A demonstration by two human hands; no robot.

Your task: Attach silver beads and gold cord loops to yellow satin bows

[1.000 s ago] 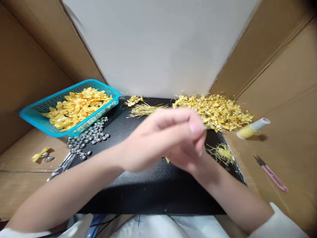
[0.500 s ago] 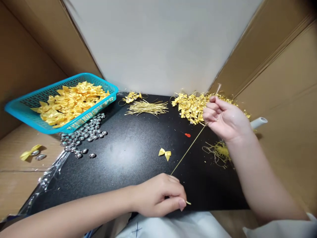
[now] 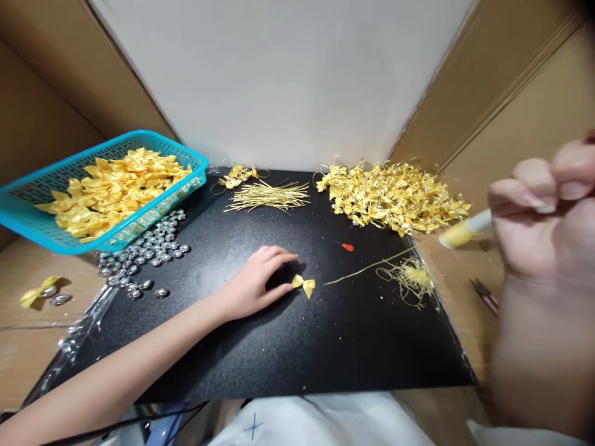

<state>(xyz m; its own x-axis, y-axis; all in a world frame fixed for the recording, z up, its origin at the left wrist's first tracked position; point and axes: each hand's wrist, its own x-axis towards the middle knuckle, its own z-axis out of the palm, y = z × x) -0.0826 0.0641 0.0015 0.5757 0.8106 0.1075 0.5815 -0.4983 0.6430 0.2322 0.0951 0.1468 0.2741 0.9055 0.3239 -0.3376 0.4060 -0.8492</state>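
My left hand [image 3: 255, 279] is over the black table with thumb and fingers apart, the thumb tip at the left edge of a small yellow ribbon bow [image 3: 304, 285]. Nothing is gripped between those fingers. At the far right, close to the camera, my right hand [image 3: 548, 204] is raised with its fingers curled in and partly cut off by the frame edge. What it holds, if anything, is hidden. A thin yellow cord [image 3: 367, 268] stretches from beside the bow toward the right; I cannot tell whether it reaches the right hand.
Yellow bows fill a blue basket [image 3: 160, 214] at left, with silver beads [image 3: 155, 248] beside it. Cut gold cords [image 3: 267, 196] lie at the back, near a heap of finished bows [image 3: 395, 195]. At right are tangled yellow threads [image 3: 411, 279], a white-yellow tube [image 3: 465, 229] and a pointed tool [image 3: 484, 296].
My right hand has swung far right and toward the camera. The left hand has let go of the cord and moved up and left to the bow. The cord's near end now lies beside the bow.
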